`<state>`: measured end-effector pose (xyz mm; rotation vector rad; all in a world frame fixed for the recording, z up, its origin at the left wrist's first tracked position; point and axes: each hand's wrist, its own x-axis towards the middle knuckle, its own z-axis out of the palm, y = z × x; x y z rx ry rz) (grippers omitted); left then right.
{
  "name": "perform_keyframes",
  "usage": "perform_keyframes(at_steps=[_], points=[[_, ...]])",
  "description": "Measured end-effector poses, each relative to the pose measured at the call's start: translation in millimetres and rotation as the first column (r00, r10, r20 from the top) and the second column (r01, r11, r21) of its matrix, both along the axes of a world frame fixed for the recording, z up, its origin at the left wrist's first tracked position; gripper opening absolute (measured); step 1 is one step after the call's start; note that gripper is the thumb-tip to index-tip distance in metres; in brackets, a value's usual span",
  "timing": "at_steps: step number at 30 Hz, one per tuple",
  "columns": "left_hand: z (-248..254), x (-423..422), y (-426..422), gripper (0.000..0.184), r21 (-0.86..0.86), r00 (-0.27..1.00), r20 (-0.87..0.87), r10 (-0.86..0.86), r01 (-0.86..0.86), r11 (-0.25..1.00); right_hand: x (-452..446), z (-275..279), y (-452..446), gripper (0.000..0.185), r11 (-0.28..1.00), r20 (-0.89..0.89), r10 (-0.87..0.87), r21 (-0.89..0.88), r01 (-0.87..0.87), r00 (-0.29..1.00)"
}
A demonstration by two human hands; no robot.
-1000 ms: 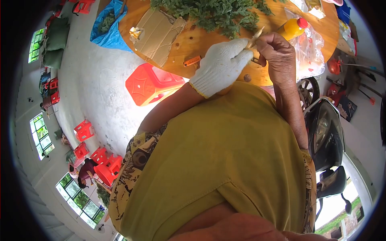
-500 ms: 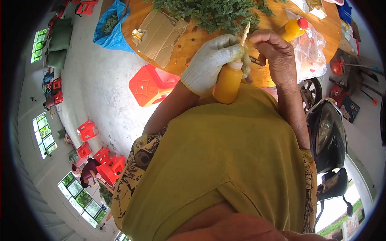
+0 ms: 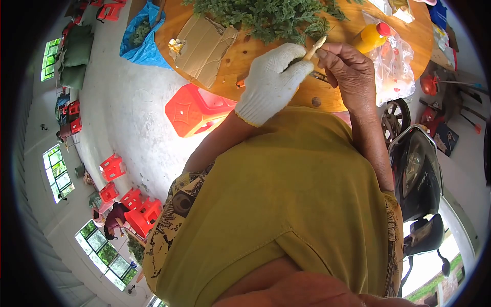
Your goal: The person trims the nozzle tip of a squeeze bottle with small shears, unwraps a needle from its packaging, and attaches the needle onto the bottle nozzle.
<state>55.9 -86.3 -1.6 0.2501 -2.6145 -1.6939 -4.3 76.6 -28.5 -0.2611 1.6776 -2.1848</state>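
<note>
My left hand (image 3: 279,77), in a white knit glove, is closed around a pale, pointed, stick-like piece (image 3: 315,48). Its tip sticks out between thumb and forefinger. Bare, my right hand (image 3: 349,69) pinches beside that tip with thumb and forefinger; whether something thin is between them I cannot make out. Both hands are over the near edge of the wooden table (image 3: 230,61). Just beyond them lies a heap of green artificial foliage (image 3: 271,18). A yellow bottle with a red cap (image 3: 371,38) lies beyond my right hand.
Torn cardboard (image 3: 204,48) and a clear plastic bag (image 3: 394,66) lie on the table. A blue bag (image 3: 143,38) hangs by its left edge. A red stool (image 3: 192,110) stands at left, a motor scooter (image 3: 417,169) at right. Another person (image 3: 115,220) is far left.
The orange-yellow bottle with a pale cap below my left hand has gone from view. My left hand has turned, and the pale piece now leans right instead of pointing nearly straight up.
</note>
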Motion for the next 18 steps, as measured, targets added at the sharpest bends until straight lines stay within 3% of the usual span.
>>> perform_keyframes(at_steps=[7, 16, 18], points=[[-4.7, 1.5, 5.1, 0.018, -0.143, 0.984, -0.173, -0.038, 0.013, 0.990, -3.3, 3.7, 7.6, 0.008, 0.996, -0.043, 0.050, 0.071, -0.047, 0.998], [1.4, 2.8, 5.7, 0.018, -0.261, 0.960, -0.225, -0.167, 0.105, 0.960, -4.0, 4.3, 4.5, 0.006, 0.995, -0.154, -0.004, 0.096, 0.019, 0.988], [0.0, 1.9, 5.8, 0.017, -0.199, 0.972, -0.180, -0.149, 0.112, 0.974, -4.9, 0.3, 3.3, 0.006, 0.995, -0.190, -0.019, 0.095, 0.038, 0.982]])
